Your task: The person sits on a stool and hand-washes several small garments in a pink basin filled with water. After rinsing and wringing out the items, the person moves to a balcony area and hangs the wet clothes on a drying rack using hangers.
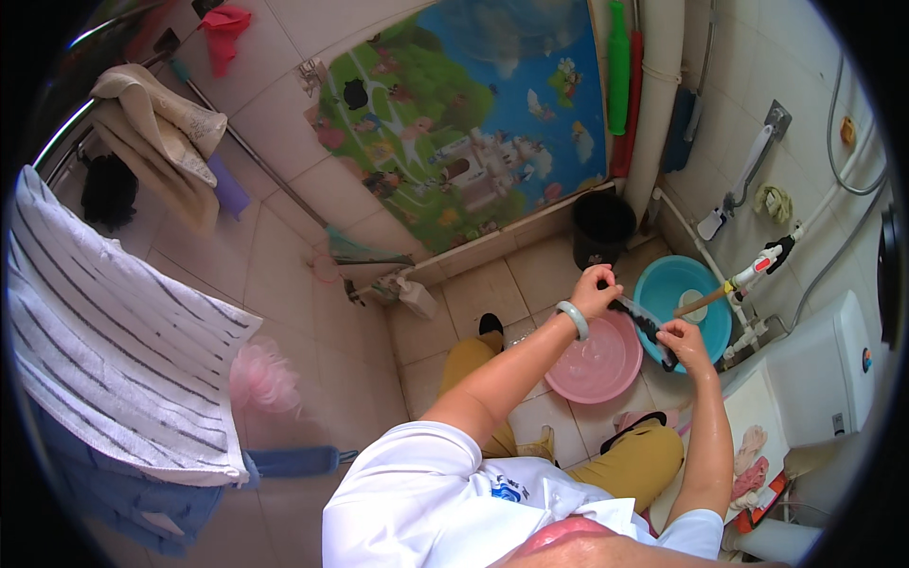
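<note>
Pinched at one end by my left hand [595, 292], a thin black, partly sheer cloth item [645, 323], possibly a sock, is stretched on a slant. My right hand [685, 343] grips it near its lower end, and both hands look wet. A pale bangle [574, 321] circles my left wrist. Below the hands, a pink basin [593, 366] with water in it stands on the tiled floor. The turquoise basin [719, 284] is just to its right, partly behind the cloth and my right hand. Inside that basin is a small white container [692, 305].
A tan hose [699, 302] runs from the wall tap [756, 268] into the turquoise basin. Behind stands a black bucket [603, 220]. At right is a toilet [817, 369], with small beige and pink cloths [750, 476] on its lid. A striped towel [128, 334] hangs at left.
</note>
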Motion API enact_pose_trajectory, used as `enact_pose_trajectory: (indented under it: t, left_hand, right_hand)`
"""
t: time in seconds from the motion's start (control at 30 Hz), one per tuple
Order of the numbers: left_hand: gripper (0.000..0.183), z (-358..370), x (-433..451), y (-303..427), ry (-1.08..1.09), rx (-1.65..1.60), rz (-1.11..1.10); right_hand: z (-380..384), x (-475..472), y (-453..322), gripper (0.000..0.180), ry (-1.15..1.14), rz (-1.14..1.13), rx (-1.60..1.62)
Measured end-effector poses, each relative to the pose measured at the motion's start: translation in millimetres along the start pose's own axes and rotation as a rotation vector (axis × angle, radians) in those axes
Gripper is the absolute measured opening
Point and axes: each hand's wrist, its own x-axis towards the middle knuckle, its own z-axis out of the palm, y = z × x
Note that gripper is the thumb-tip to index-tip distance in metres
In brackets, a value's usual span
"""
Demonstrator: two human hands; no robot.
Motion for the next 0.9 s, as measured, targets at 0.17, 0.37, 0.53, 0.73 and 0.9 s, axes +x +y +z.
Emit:
enact_pose_trajectory:
  t: [0.17, 0.37, 0.53, 0.73, 0.9]
  left_hand:
    - [0.014, -14, -2, 0, -0.28, -0.169, -0.382]
    - [0.051, 23, -29, 29, -0.702, 0.042, -0.262]
    - [0.04, 19, -33, -3, -0.825, -0.122, -0.301]
    - [0.021, 0, -20, 11, -0.862, -0.129, -0.137]
    - [0.022, -16, 4, 28, -0.742, -0.558, -0.656]
  right_hand:
    - [-32, -3, 34, 0.009, 0.1, 0.0, -0.161]
    - [-8, 5, 14, 0.01, 0.076, -0.04, -0.173]
    - [28, 18, -11, 0.013, -0.139, -0.212, -0.176]
    - [8, 10, -27, 0.015, -0.272, -0.052, -0.317]
    - [-16, 5, -30, 0.015, -0.377, 0.152, -0.329]
